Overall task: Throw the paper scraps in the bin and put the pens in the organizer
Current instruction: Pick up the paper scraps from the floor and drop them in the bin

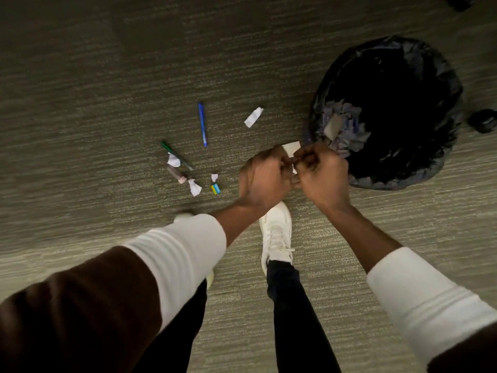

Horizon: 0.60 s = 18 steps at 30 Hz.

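Note:
Both hands meet above the carpet, just left of the bin (441, 84). My left hand (262, 179) and my right hand (321, 175) pinch the same white paper scrap (291, 149) between them. The bin has a black liner and holds several paper scraps (343, 125). On the carpet lie a blue pen (202, 125), a green pen (176, 155), a pinkish pen (176, 175), and white scraps, one flat (253, 117), two crumpled (173, 160) (195, 187), one tiny (214, 177). No organizer is in view.
A small blue-and-yellow eraser-like block (215, 189) lies by the scraps. My white shoe (277, 232) stands below my hands on the grey-green carpet. Two dark chair casters (482, 121) (461, 1) sit at the right edge and top right.

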Each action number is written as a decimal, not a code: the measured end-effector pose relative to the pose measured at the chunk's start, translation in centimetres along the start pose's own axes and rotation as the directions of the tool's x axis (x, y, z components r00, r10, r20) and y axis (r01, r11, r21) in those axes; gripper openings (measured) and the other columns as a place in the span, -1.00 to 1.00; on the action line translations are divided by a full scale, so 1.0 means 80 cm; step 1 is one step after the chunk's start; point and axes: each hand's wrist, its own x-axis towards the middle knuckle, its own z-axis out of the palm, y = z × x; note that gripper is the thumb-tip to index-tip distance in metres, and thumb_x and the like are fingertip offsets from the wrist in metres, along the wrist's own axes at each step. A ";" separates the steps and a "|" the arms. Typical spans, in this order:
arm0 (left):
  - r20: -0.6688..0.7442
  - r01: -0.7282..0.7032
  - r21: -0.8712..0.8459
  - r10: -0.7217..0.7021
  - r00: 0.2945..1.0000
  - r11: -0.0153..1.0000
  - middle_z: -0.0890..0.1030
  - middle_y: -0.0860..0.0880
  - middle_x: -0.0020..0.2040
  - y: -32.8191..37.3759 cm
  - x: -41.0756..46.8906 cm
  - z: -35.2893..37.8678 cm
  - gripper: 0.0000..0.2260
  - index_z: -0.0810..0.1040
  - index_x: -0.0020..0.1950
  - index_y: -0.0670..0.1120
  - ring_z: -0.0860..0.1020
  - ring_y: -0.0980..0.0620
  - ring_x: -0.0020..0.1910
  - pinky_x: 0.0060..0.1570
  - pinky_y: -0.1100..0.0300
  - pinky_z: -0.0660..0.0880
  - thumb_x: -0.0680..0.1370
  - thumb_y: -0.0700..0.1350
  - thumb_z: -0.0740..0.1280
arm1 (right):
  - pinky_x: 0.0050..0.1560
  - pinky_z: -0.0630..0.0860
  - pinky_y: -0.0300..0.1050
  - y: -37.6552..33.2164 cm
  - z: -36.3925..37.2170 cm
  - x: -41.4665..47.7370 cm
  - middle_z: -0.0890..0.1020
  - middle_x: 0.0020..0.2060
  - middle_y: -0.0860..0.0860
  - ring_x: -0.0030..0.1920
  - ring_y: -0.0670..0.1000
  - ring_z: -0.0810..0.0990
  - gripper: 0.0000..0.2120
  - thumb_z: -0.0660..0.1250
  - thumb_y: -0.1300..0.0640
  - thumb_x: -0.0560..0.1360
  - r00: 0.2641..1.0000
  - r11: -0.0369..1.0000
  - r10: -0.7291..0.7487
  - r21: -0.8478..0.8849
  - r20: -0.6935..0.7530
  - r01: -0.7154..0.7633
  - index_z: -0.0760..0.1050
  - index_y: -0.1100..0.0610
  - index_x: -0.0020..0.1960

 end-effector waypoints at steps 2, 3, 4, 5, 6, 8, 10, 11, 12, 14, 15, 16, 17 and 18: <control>0.058 0.064 0.068 -0.068 0.996 0.996 0.72 -0.04 0.01 -0.046 -0.004 0.007 -0.87 0.57 0.08 0.04 0.69 -0.16 0.01 -0.07 0.05 0.57 0.56 -0.06 0.31 | -0.06 0.70 -0.04 0.012 0.032 0.004 0.77 -0.12 0.01 -0.14 0.06 0.76 -0.79 0.46 0.21 0.45 0.989 0.989 -0.018 -0.141 0.147 0.039 0.62 0.07 0.07; 0.088 0.089 0.095 -0.097 0.991 0.991 0.71 -0.06 0.03 -0.069 -0.005 0.010 -0.87 0.56 0.09 0.02 0.68 -0.17 0.03 -0.03 0.03 0.61 0.57 -0.06 0.31 | 0.00 0.70 0.00 0.020 0.048 0.008 0.76 -0.06 0.07 -0.07 0.12 0.76 -0.74 0.49 0.20 0.46 0.980 0.980 0.008 -0.197 0.201 0.033 0.60 0.09 0.14; 0.110 0.114 0.115 -0.126 0.986 0.987 0.71 -0.08 0.06 -0.091 -0.006 0.015 -0.87 0.56 0.10 0.00 0.68 -0.18 0.06 0.01 -0.01 0.63 0.58 -0.06 0.31 | 0.08 0.69 0.04 0.028 0.063 0.014 0.74 0.03 0.13 0.01 0.17 0.74 -0.66 0.51 0.17 0.47 0.969 0.970 0.055 -0.244 0.242 0.006 0.58 0.11 0.23; 0.122 0.146 0.126 -0.162 0.979 0.981 0.70 -0.09 0.08 -0.113 -0.007 0.019 -0.86 0.57 0.11 -0.02 0.67 -0.18 0.10 0.04 -0.03 0.64 0.58 -0.04 0.31 | 0.16 0.67 0.06 0.037 0.076 0.021 0.70 0.12 0.19 0.10 0.22 0.72 -0.58 0.52 0.12 0.49 0.955 0.957 0.117 -0.287 0.273 -0.036 0.54 0.12 0.31; 0.128 0.186 0.141 -0.204 0.971 0.972 0.69 -0.10 0.11 -0.134 -0.007 0.024 -0.84 0.57 0.12 -0.03 0.66 -0.18 0.14 0.08 -0.03 0.63 0.59 -0.03 0.32 | 0.21 0.64 0.07 0.045 0.087 0.029 0.64 0.20 0.22 0.16 0.25 0.68 -0.51 0.52 0.07 0.50 0.938 0.938 0.182 -0.339 0.296 -0.076 0.49 0.10 0.38; 0.145 0.259 0.210 -0.292 0.945 0.943 0.65 -0.14 0.21 -0.174 -0.005 0.037 -0.74 0.55 0.22 -0.08 0.60 -0.19 0.27 0.18 -0.05 0.60 0.59 0.02 0.33 | 0.25 0.58 0.10 0.065 0.111 0.045 0.52 0.30 0.25 0.26 0.31 0.61 -0.42 0.50 -0.02 0.53 0.907 0.876 0.270 -0.474 0.323 -0.092 0.38 0.05 0.47; 0.186 0.346 0.282 -0.404 0.896 0.895 0.52 -0.21 0.39 -0.214 -0.001 0.055 -0.51 0.43 0.43 -0.17 0.46 -0.23 0.45 0.35 -0.10 0.50 0.60 0.09 0.35 | 0.28 0.55 0.17 0.087 0.133 0.060 0.40 0.39 0.31 0.34 0.37 0.53 -0.34 0.48 -0.04 0.54 0.898 0.820 0.280 -0.571 0.339 -0.040 0.29 0.04 0.53; 0.196 0.404 0.300 -0.470 0.861 0.864 0.41 -0.25 0.51 -0.233 0.002 0.064 -0.37 0.31 0.53 -0.23 0.35 -0.27 0.54 0.46 -0.11 0.41 0.60 0.13 0.35 | 0.32 0.53 0.20 0.097 0.143 0.066 0.34 0.45 0.35 0.40 0.41 0.47 -0.30 0.48 -0.03 0.54 0.898 0.807 0.267 -0.590 0.349 -0.010 0.24 0.03 0.57; 0.196 0.465 0.308 -0.533 0.823 0.830 0.27 -0.29 0.60 -0.250 0.006 0.074 -0.23 0.18 0.61 -0.29 0.23 -0.29 0.62 0.55 -0.12 0.30 0.61 0.17 0.34 | 0.37 0.49 0.25 0.107 0.152 0.071 0.26 0.52 0.39 0.47 0.43 0.39 -0.27 0.48 -0.02 0.55 0.899 0.800 0.249 -0.599 0.359 0.017 0.20 0.02 0.60; 0.172 0.584 0.284 -0.639 0.750 0.761 0.08 -0.31 0.68 -0.281 0.014 0.094 -0.05 -0.02 0.67 -0.34 0.09 -0.32 0.67 0.62 -0.13 0.16 0.59 0.24 0.35 | 0.46 0.40 0.34 0.125 0.168 0.081 0.12 0.60 0.41 0.57 0.47 0.21 -0.21 0.48 0.02 0.55 0.904 0.789 0.226 -0.612 0.363 0.049 0.13 -0.04 0.64; 0.155 0.628 0.252 -0.671 0.725 0.736 0.04 -0.32 0.68 -0.294 0.017 0.105 0.01 -0.06 0.67 -0.35 0.07 -0.32 0.67 0.63 -0.14 0.15 0.57 0.26 0.37 | 0.47 0.38 0.37 0.132 0.175 0.086 0.07 0.61 0.40 0.60 0.48 0.15 -0.20 0.48 0.04 0.56 0.910 0.786 0.218 -0.616 0.353 0.051 0.10 -0.08 0.64; 0.142 0.658 0.215 -0.690 0.710 0.721 0.01 -0.34 0.68 -0.304 0.020 0.116 0.06 -0.10 0.67 -0.35 0.05 -0.33 0.67 0.63 -0.16 0.12 0.55 0.27 0.40 | 0.47 0.37 0.40 0.139 0.182 0.090 0.04 0.63 0.39 0.61 0.48 0.11 -0.20 0.48 0.06 0.56 0.917 0.782 0.209 -0.621 0.338 0.051 0.09 -0.11 0.63; 0.131 0.678 0.178 -0.700 0.702 0.713 -0.01 -0.36 0.68 -0.312 0.023 0.126 0.09 -0.13 0.67 -0.35 0.03 -0.35 0.68 0.64 -0.18 0.08 0.53 0.28 0.42 | 0.46 0.36 0.42 0.145 0.189 0.093 0.02 0.63 0.38 0.63 0.47 0.07 -0.19 0.48 0.08 0.55 0.924 0.779 0.201 -0.625 0.325 0.050 0.09 -0.13 0.63; 0.122 0.694 0.142 -0.709 0.695 0.706 -0.01 -0.37 0.68 -0.319 0.025 0.136 0.11 -0.14 0.67 -0.34 0.02 -0.37 0.68 0.65 -0.19 0.04 0.51 0.28 0.44 | 0.46 0.35 0.43 0.152 0.195 0.096 -0.01 0.64 0.37 0.64 0.46 0.03 -0.18 0.48 0.10 0.55 0.928 0.777 0.200 -0.628 0.315 0.046 0.08 -0.15 0.63</control>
